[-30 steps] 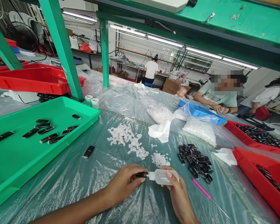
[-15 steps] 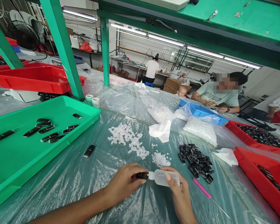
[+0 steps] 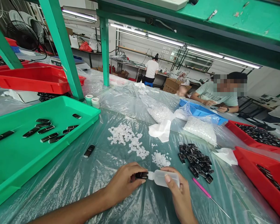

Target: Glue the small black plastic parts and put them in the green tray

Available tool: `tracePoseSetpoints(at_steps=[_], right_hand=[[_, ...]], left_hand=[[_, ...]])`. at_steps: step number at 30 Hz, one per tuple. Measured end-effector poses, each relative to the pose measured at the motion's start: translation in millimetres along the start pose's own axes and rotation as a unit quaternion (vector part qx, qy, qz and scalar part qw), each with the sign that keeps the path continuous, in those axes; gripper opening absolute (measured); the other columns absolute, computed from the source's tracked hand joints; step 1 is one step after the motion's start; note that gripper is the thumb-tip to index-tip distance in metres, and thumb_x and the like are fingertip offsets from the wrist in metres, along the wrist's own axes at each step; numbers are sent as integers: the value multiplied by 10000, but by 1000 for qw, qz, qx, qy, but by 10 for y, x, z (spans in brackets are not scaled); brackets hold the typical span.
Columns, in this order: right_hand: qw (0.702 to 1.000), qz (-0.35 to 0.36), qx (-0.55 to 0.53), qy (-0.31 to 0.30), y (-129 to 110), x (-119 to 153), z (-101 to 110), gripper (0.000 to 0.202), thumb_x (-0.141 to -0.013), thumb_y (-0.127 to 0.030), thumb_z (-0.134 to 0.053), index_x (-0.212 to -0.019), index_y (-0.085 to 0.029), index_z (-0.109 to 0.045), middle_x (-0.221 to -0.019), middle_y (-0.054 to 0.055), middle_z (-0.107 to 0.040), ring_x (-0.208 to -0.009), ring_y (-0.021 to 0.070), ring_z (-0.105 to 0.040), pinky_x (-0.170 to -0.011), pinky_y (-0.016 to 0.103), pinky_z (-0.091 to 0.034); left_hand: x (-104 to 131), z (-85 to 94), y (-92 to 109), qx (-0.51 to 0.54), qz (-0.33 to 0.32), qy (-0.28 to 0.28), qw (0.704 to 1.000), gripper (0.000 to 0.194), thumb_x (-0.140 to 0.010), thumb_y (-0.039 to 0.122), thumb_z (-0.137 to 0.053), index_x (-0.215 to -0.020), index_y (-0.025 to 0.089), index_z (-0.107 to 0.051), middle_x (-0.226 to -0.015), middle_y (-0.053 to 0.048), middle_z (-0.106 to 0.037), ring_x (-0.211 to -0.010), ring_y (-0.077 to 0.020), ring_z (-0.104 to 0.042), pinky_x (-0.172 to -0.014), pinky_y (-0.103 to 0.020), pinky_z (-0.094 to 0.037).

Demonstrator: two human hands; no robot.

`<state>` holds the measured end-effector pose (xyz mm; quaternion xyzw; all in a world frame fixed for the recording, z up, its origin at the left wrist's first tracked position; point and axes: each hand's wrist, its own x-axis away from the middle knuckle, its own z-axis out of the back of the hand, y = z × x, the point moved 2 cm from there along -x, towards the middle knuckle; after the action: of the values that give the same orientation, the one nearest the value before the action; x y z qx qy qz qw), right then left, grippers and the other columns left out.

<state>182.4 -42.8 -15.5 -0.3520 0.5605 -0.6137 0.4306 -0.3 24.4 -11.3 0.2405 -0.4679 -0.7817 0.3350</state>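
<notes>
Between its thumb and fingers, my left hand (image 3: 124, 179) grips a small black piece (image 3: 142, 175). My right hand (image 3: 178, 186) is closed around a translucent white bottle (image 3: 162, 178), whose capped end points left and meets the black piece. Just beyond my hands lie a pile of tiny white bits (image 3: 161, 159) and a larger pile of white pieces (image 3: 123, 133). A heap of black pieces (image 3: 197, 160) is to the right, near a pink-handled pick (image 3: 202, 188). One black piece (image 3: 89, 151) lies alone at the left.
A green tray (image 3: 84, 119) with several black pieces stands at left. Red trays (image 3: 252, 177) line the right side. Bags of white parts (image 3: 199, 129) lie farther back, beside a blue tray (image 3: 200, 114). A person (image 3: 220, 95) sits across the table. Green posts (image 3: 60, 46) rise at left.
Both hands, the black piece and the bottle look nearly unmoved. The person across the table has shifted slightly, and the person at the far right edge has mostly left view.
</notes>
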Motion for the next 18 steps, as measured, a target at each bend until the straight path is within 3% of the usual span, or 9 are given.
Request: tracePoseSetpoints(at_steps=[8,14,18], right_hand=[[1000,3,-23,-1,-41,-6,-23,296,-688,-452,-647,-789,-175,-668,-707,47,-626,-616,179,-545,-536,237,-442],[998,37,-42,22,-11,-26,-41,297,-689,-432,-665,-819,-165,-667,-697,29,-612,-626,152,-524,-569,235,-409],[996,48,-72,26,-7,-50,-50,300,-660,-435,-691,-788,-164,-671,-649,2,-568,-582,123,-476,-531,217,-367]], left_hand=[[-5,19,36,-19,2,-3,1000,263,-832,265,-561,-1087,283,-624,-878,-20,-619,-689,-145,-554,-574,-197,-398],[-45,-39,-121,-10,35,-13,999,278,-829,373,-529,-1078,300,-628,-894,-35,-644,-690,-179,-592,-566,-207,-456],[-75,-87,-270,17,39,52,998,275,-755,401,-596,-1013,330,-661,-968,-18,-655,-732,-201,-619,-563,-201,-495]])
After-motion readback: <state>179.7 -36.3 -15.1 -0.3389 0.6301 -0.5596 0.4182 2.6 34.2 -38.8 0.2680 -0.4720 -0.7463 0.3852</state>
